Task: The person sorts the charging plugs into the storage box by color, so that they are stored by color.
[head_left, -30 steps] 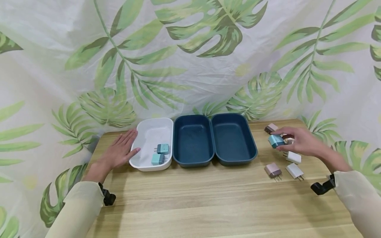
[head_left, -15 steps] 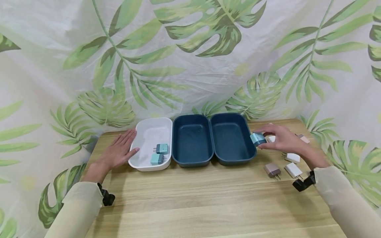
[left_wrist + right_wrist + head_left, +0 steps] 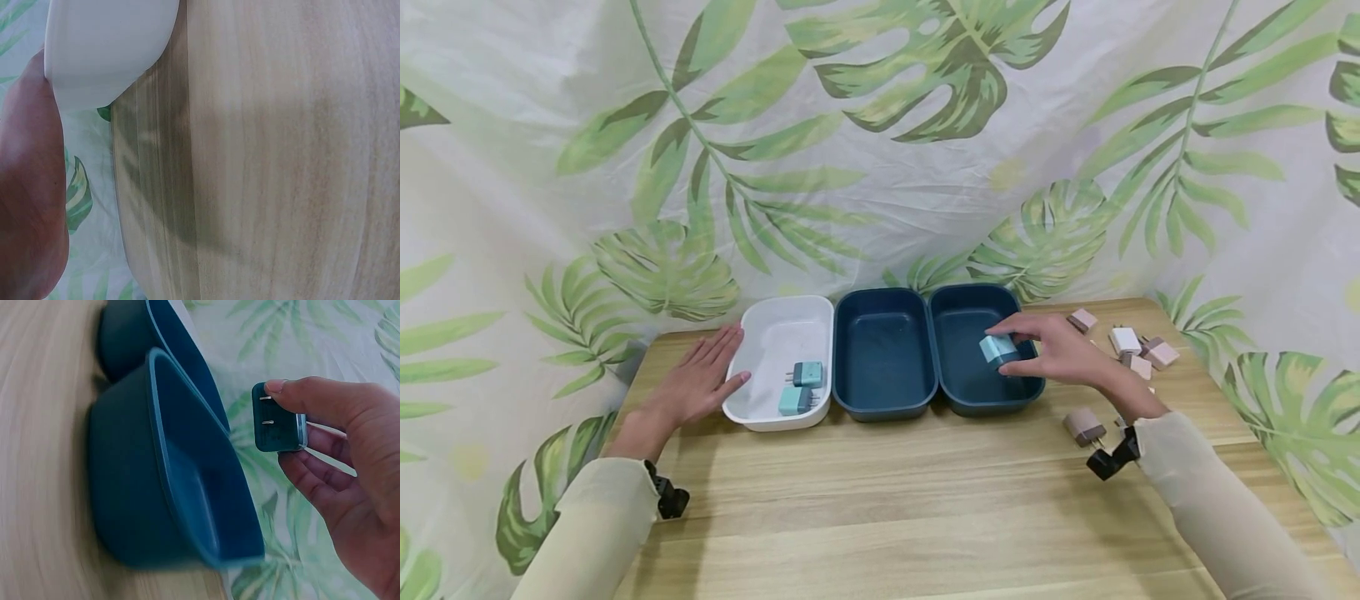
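My right hand (image 3: 1060, 350) pinches a teal charger (image 3: 998, 350) between thumb and fingers, above the right blue bin (image 3: 992, 409). In the right wrist view the charger (image 3: 275, 422) shows two metal prongs on its dark face, and the hand (image 3: 356, 444) holds it by its edges. My left hand (image 3: 696, 385) lies with straight fingers against the left side of the white bin (image 3: 778, 424); the left wrist view shows the hand (image 3: 31, 175) beside that bin (image 3: 106, 50). Two teal chargers (image 3: 795, 401) lie inside the white bin.
The middle blue bin (image 3: 886, 358) stands between the white bin and the right one, with nothing inside. On the table's right side lie several pink-brown and white chargers, among them a pink-brown one (image 3: 1084, 425) and a white one (image 3: 1124, 340). A leaf-patterned cloth (image 3: 880, 200) hangs behind.
My right hand has carried the teal charger leftward from among the loose chargers to above the right blue bin. The left hand has stayed at the white bin.
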`<move>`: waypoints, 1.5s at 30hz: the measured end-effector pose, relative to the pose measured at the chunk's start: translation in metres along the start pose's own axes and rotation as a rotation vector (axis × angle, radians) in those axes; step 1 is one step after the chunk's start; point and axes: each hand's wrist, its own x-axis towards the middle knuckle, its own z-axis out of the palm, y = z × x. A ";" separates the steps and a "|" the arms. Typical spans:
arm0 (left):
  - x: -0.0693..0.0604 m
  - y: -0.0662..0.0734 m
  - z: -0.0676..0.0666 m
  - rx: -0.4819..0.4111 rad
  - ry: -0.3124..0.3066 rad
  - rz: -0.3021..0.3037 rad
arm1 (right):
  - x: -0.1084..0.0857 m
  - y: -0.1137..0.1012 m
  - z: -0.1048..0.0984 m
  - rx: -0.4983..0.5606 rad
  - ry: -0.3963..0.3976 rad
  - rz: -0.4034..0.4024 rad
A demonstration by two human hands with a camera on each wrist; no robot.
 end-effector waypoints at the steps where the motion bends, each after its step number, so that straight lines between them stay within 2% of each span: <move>1: 0.000 0.000 0.000 -0.001 0.000 -0.001 | 0.003 -0.001 0.003 0.006 0.000 -0.023; 6: 0.000 0.002 0.000 -0.008 0.015 0.000 | 0.017 -0.006 0.020 0.072 -0.022 -0.080; 15: 0.000 0.002 0.000 0.004 0.005 0.002 | 0.046 -0.024 0.044 0.100 -0.035 -0.135; 23: 0.000 0.002 -0.002 -0.003 -0.029 -0.004 | 0.073 -0.040 0.067 0.176 -0.059 -0.109; 36: -0.002 0.003 -0.002 -0.017 -0.001 0.000 | 0.116 -0.061 0.107 0.214 -0.033 -0.084; 45: -0.001 0.002 -0.002 -0.005 -0.012 -0.009 | 0.147 -0.070 0.129 0.275 -0.049 -0.033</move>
